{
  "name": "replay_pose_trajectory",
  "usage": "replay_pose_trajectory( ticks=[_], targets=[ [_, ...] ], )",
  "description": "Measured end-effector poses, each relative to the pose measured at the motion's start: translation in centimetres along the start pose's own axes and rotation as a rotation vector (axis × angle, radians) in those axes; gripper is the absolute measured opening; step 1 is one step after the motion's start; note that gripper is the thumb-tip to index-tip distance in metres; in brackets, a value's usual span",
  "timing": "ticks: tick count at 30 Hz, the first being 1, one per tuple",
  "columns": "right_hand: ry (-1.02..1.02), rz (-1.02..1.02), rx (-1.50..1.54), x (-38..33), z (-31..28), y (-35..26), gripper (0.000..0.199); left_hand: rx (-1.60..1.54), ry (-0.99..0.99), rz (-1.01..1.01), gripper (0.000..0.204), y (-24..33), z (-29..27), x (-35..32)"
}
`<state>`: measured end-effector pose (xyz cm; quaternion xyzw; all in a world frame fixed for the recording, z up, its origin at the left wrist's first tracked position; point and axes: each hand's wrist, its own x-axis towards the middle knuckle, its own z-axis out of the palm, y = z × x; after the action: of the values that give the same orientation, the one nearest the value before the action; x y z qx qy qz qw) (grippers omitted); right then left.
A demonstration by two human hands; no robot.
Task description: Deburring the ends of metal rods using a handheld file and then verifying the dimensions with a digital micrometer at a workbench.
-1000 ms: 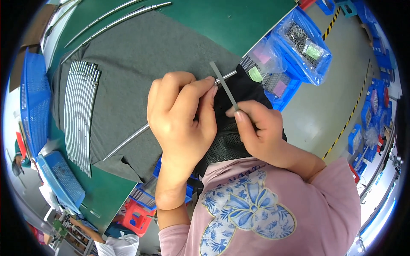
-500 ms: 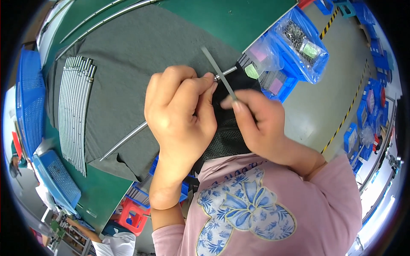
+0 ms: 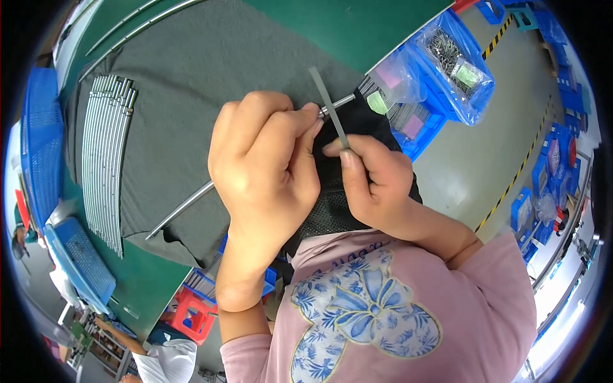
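Observation:
My left hand [image 3: 265, 159] is closed round a thin metal rod [image 3: 182, 209], its thumb and forefinger pinching near a collar at the upper right end. The rod slants across the cloth, and its middle is hidden behind the hand. Between thumb and fingers my right hand [image 3: 381, 177] grips one end of a flat grey file [image 3: 327, 97]. That file crosses the rod just past the left fingertips and appears to touch it. To the left, a row of similar metal rods [image 3: 103, 166] lies side by side on the dark grey cloth [image 3: 169, 83].
Blue bins stand at the table's right edge, one holding small metal parts [image 3: 447, 51] in a plastic bag, another thin rods [image 3: 403, 118]. Blue baskets [image 3: 80, 262] line the left side. Longer rods [image 3: 143, 29] lie at the far left. A red stool [image 3: 193, 316] and another person's white sleeve [image 3: 167, 362] show below.
My right hand and the file have shifted slightly, and the file now stands a bit steeper across the rod. The whole view has moved slightly; both grips stay the same.

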<state>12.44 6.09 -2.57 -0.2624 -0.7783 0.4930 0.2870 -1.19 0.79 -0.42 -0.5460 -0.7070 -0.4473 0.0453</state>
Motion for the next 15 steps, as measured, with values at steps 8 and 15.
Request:
replay_pose_trajectory(
  ticks=[8, 15],
  targets=[
    [-0.029, 0.069, 0.040, 0.1, -0.6, -0.6, 0.013, -0.014, -0.001, -0.040, 0.016, 0.2, 0.0, -0.2],
    [-0.032, 0.040, 0.003, 0.7, -0.6, -0.4, 0.013, -0.015, 0.002, -0.019, 0.015, 0.0, 0.0, 0.0]
  ],
)
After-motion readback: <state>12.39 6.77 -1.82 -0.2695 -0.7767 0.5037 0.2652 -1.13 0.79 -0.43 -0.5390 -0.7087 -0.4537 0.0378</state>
